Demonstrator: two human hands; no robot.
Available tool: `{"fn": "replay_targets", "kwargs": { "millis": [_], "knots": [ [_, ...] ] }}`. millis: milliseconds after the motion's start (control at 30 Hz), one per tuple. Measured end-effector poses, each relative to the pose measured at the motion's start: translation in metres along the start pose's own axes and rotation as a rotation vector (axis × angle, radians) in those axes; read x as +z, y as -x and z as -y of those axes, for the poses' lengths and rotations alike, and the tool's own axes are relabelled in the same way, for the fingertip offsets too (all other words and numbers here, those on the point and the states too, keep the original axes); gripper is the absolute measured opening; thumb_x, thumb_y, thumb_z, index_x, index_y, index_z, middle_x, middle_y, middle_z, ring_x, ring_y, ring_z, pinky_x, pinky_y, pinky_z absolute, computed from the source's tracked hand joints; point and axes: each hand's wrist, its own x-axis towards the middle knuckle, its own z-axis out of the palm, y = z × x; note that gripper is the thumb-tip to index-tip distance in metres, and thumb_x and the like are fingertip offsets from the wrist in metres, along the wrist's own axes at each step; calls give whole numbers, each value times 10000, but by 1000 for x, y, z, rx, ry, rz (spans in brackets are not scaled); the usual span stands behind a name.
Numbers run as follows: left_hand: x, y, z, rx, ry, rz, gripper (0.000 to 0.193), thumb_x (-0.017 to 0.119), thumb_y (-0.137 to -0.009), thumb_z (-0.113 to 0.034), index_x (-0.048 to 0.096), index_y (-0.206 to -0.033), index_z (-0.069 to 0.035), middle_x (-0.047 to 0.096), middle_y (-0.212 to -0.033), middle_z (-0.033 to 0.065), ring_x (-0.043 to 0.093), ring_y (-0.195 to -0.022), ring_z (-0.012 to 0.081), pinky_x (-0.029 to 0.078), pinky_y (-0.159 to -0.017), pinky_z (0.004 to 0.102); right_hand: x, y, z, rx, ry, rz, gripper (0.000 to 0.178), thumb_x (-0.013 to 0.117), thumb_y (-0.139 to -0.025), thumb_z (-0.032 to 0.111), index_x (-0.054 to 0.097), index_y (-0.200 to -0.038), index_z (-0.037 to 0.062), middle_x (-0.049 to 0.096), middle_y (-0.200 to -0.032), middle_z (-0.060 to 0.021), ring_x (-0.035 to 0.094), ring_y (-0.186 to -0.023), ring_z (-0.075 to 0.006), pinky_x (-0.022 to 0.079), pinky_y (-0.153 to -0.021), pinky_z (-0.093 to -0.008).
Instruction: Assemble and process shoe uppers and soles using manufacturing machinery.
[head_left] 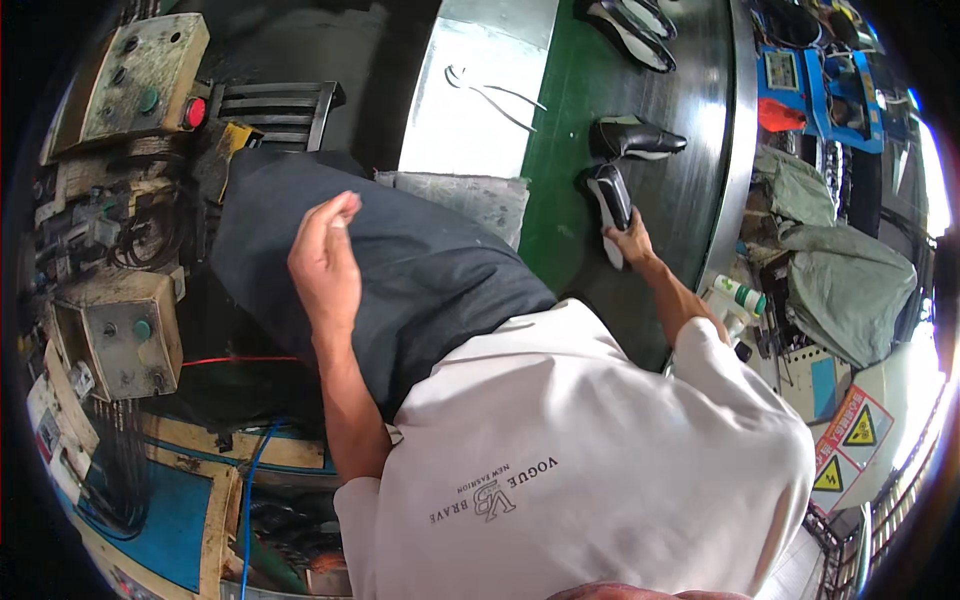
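On the right, my right hand (629, 242) grips a black shoe (612, 196) with a white sole by its near end; the shoe lies tilted on its side at the edge of a dark, shiny conveyor surface (700, 130). Just beyond it sits another black shoe (640, 138), apart from my hand. My left hand (328, 262) is raised over my dark trousers, its fingers bent and pressed together, with nothing visible in them. A pair of pincers (487, 92) with pale handles lies on the white bench top (440, 135), out of reach of both hands' grip.
More black shoes (632, 32) stand farther along the conveyor. A worn grey pad (470, 200) covers the bench's near edge. At left are machine control boxes (135, 85) with buttons and a slatted black stool (275, 112). Green cloths (845, 285) and a green-capped bottle (738, 294) are at right.
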Motion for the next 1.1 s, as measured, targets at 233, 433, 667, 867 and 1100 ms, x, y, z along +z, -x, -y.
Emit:
{"fn": "replay_targets", "kwargs": {
  "millis": [233, 433, 667, 867, 1100],
  "knots": [
    [41, -36, -21, -60, 202, 235, 333, 576, -1117, -90, 629, -1417, 44, 726, -1263, 147, 719, -1153, 216, 561, -1031, 346, -40, 58, 159, -190, -594, 496, 671, 841, -887, 283, 571, -1373, -91, 722, -1112, -134, 696, -948, -182, 564, -864, -330],
    [21, -72, -56, 330, -93, 175, 489, 761, -956, -85, 630, -1422, -19, 649, -1319, 183, 677, -1167, 318, 585, -919, 397, -51, 101, 333, -681, -350, 686, 711, 862, -850, 329, 600, -1365, -85, 725, -1006, -109, 674, -924, -192, 548, -881, -346],
    [-87, -14, -72, 461, -627, -290, 404, 729, -948, -17, 683, -1348, 0, 650, -1297, 189, 669, -1173, 375, 564, -965, 399, -15, 151, 453, -1243, -124, 776, 976, 861, -822, 359, 415, -1587, -51, 687, -1328, -258, 687, -1222, -341, 508, -1092, -411],
    [-93, 47, -90, 183, 343, -401, 912, 866, -849, -137, 385, -1601, 48, 493, -1559, 266, 513, -1442, 406, 415, -1213, 461, 57, 188, 480, -1620, -346, 634, 1096, 838, -813, 83, 192, -1697, 39, 440, -1620, -298, 463, -1502, -435, 393, -1238, -449],
    [-88, 54, -81, 246, -195, -359, 832, 878, -764, -96, 523, -1507, 18, 579, -1513, 218, 559, -1422, 370, 423, -1212, 450, 90, 193, 461, -1670, -315, 645, 1117, 779, -746, -3, 175, -1686, 1, 384, -1640, -322, 400, -1528, -481, 347, -1275, -495]
  ]
}}
